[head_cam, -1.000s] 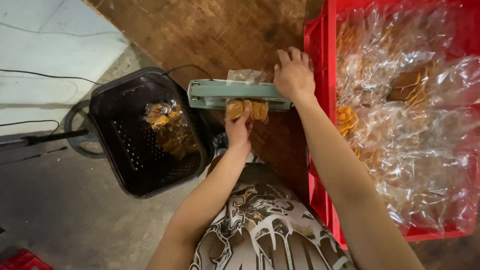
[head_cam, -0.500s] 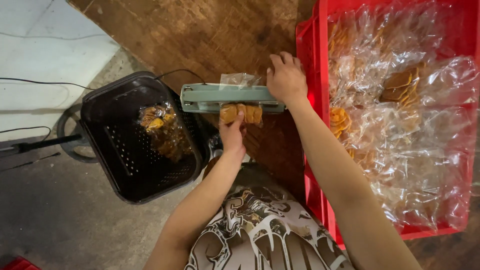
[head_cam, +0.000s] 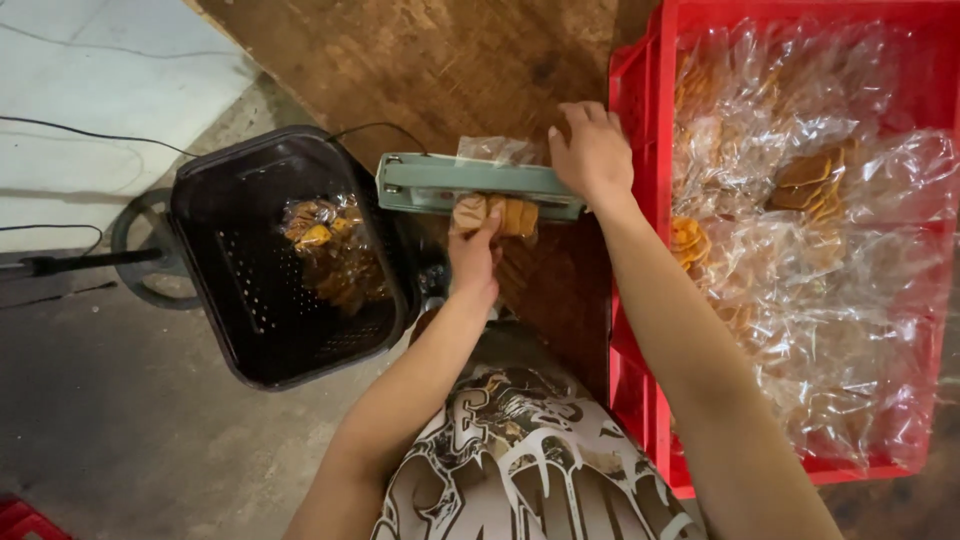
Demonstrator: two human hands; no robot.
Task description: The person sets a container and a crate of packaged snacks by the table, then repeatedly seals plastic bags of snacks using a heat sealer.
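Under the right hand [head_cam: 592, 155], the right end of the green sealer bar [head_cam: 470, 187] is covered, and past the fingertips of the left hand [head_cam: 472, 250] the small bag of biscuits [head_cam: 497, 214] vanishes beneath that bar. The red crate [head_cam: 637, 120] beyond the right fingers is cut by the top and right edges

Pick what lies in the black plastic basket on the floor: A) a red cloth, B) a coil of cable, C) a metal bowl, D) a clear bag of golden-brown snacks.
D: inside the black plastic basket lies a clear bag of golden-brown snacks.
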